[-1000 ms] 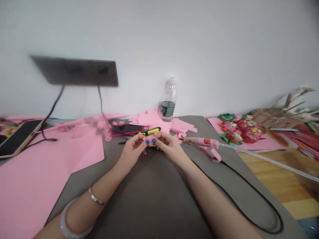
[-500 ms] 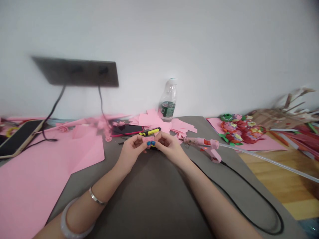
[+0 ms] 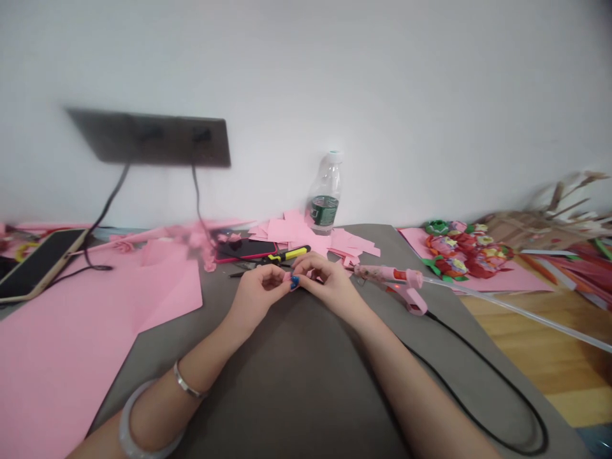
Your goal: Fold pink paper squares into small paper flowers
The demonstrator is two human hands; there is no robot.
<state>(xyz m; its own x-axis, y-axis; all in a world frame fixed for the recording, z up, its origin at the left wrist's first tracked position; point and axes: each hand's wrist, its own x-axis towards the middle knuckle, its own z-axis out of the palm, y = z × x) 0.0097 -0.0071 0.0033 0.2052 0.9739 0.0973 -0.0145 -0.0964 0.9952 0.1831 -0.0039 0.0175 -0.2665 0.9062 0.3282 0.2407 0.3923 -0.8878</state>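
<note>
Pink paper scrap (image 3: 288, 276) sits pinched between left hand (image 3: 255, 294) and right hand (image 3: 327, 287).

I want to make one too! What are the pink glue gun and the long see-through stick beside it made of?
The pink glue gun looks like moulded plastic, because its body and grip have a smooth, slightly shiny surface. The long clear glue stick looks like hard, glossy glue or plastic, because light passes through it, but I can't be sure from this picture.

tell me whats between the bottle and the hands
The head view shows pink paper scraps and a yellow-and-black utility knife beyond the left hand and right hand
</note>
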